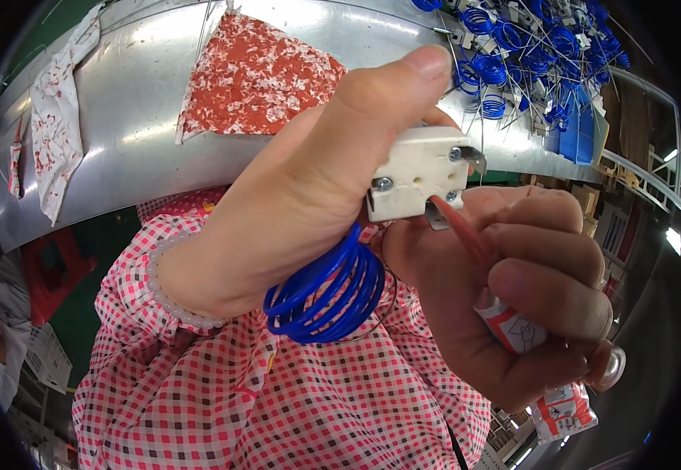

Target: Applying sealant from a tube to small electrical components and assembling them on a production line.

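Observation:
My left hand is closed around a white block-shaped thermostat with small screws and a metal tab. Below that hand hangs a coil of blue tubing; where it joins the block is hidden. In my right hand, fingers curled, is a red-and-white squeeze tube. Its red nozzle points up and left, with the tip at a notch in the block's lower edge. The crumpled end of the tube sticks out below the right hand.
Across the metal table lie a red sheet with white smears and a red-stained white cloth. Another red-and-white tube is at far left. Blue coiled parts pile up at far right by a blue bin. A red stool stands left.

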`<state>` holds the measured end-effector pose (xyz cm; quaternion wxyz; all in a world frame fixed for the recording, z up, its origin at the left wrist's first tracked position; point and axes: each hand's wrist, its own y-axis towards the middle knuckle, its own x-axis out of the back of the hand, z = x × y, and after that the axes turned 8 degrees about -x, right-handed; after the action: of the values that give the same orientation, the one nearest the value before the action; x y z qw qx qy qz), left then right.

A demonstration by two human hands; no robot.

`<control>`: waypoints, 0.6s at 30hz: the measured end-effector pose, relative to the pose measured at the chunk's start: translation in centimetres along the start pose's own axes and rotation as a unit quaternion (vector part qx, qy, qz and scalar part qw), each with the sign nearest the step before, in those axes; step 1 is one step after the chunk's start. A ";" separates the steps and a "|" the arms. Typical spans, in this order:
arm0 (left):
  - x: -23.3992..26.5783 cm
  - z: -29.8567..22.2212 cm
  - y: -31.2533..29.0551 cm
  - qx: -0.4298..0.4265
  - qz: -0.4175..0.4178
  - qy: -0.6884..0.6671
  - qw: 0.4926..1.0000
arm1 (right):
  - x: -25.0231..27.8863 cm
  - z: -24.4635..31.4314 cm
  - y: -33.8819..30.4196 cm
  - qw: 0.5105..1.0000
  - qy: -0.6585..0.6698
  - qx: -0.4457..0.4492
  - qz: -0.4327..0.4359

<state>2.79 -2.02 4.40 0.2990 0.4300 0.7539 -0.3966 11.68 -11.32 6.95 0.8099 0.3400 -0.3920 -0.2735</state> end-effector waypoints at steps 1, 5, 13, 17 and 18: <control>0.0 -0.1 -0.1 0.005 -0.012 -0.005 1.000 | -0.1 -0.2 -0.2 1.000 0.015 0.004 -0.007; 0.0 0.1 0.0 0.000 -0.020 -0.007 1.000 | -0.6 -0.5 -0.2 0.999 0.033 0.002 -0.035; 0.1 -0.1 0.1 0.019 -0.020 -0.023 0.999 | -1.3 -0.5 -0.1 0.997 0.032 -0.042 -0.050; 0.6 0.3 0.6 0.022 -0.015 -0.011 1.000 | -1.2 -0.9 0.0 0.996 0.036 -0.060 -0.060; 0.3 0.2 0.4 0.023 -0.016 -0.012 1.000 | -0.6 -1.2 0.0 0.997 0.050 -0.056 -0.014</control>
<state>3.01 -1.94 3.88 0.2911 0.4201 0.7478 -0.4238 12.35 -10.43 6.13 0.8424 0.3131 -0.3303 -0.2886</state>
